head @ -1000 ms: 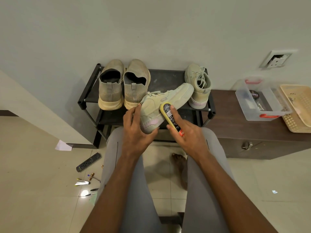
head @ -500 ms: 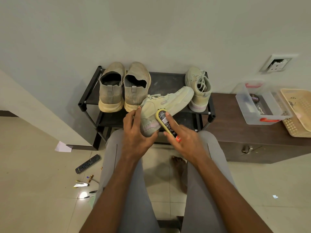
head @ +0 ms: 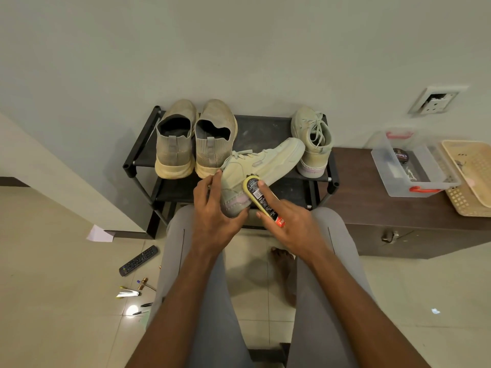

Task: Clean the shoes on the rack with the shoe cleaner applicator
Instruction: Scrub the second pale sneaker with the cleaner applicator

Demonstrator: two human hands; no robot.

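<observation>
Left hand (head: 215,216) cups the heel of the sneaker (head: 261,168), fingers curled round it; toe rests over the rack (head: 265,131); right hand (head: 289,221) grips the applicator (head: 261,199), forefinger straight along its back; over the last second the head slides from mid-side toward the heel; judgement: a scrubbing stroke under way, three other shoes untouched

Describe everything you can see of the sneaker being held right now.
The held sneaker is pale greenish-cream with matching laces, a thick light sole and a pinkish heel patch. It lies tilted, toe pointing up-right toward the rack, heel toward the person. The left hand grips its heel end; the right hand presses the yellow applicator against its side. Its toe overlaps the matching sneaker on the rack; contact cannot be told.
</observation>
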